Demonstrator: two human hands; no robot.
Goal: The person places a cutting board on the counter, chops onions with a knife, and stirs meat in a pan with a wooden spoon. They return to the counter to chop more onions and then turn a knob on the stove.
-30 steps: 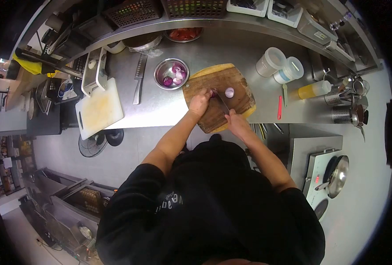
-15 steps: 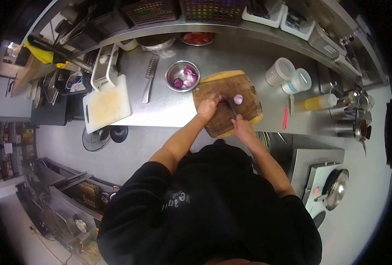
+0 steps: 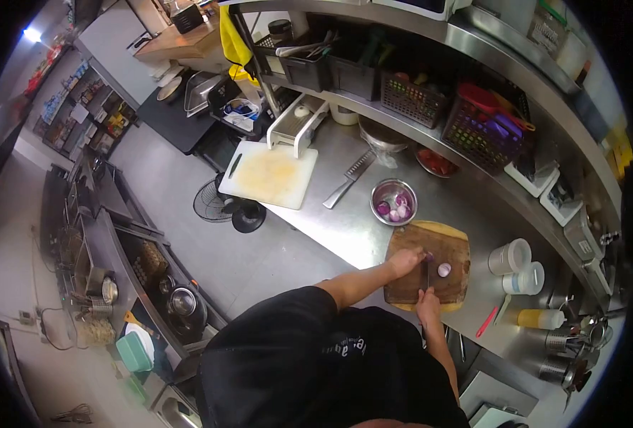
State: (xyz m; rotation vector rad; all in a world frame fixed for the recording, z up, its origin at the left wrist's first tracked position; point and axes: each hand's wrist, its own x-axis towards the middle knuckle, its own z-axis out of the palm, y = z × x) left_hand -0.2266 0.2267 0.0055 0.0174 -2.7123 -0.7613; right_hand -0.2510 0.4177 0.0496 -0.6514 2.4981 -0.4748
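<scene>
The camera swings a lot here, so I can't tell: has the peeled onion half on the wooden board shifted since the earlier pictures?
No. The onion half lies at the same spot on the wooden cutting board, just right of the knife, as before; only the head camera turned.

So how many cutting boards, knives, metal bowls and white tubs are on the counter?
Cutting boards: 2, a brown wooden board under the hands and a white plastic board.
Knives: 2, one in the right hand and a steel knife lying on the counter.
Round metal bowls: 3, one with purple onion pieces.
White lidded tubs: 2.
Total: 9.
</scene>
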